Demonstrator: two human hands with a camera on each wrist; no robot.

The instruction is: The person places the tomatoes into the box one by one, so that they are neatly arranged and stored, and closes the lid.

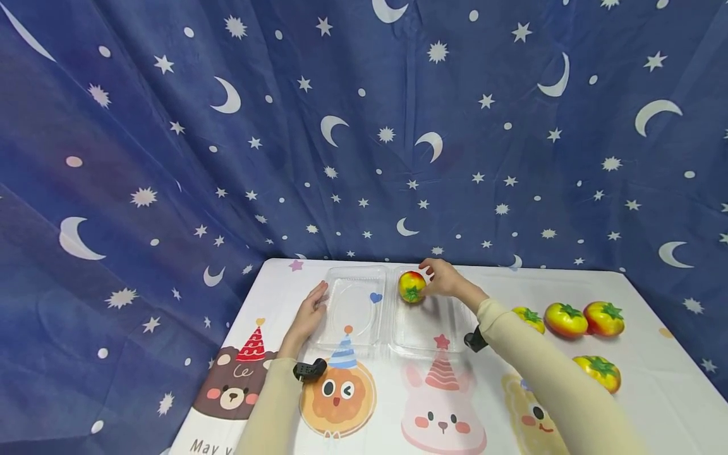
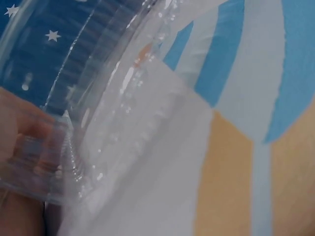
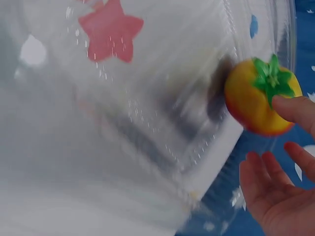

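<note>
A clear plastic clamshell box (image 1: pixel 392 346) lies spread on the table, its two halves side by side. One yellow-red toy tomato (image 1: pixel 412 287) with a green leafy top sits at the far left of the right half. My right hand (image 1: pixel 445 280) is beside it; in the right wrist view the thumb (image 3: pixel 295 110) touches its leaves while the other fingers are spread apart from it. Along the outer side of the left half is my left hand (image 1: pixel 309 313), touching the edge. Through the clear wall, its fingers (image 2: pixel 29 132) show blurred in the left wrist view.
Several more toy tomatoes lie to the right, including one (image 1: pixel 604 318) in the back row and another (image 1: pixel 598 373) nearer. The right forearm partly covers one tomato (image 1: pixel 529 318). A starry blue curtain (image 1: pixel 364 158) hangs behind the white printed tablecloth (image 1: pixel 671 392).
</note>
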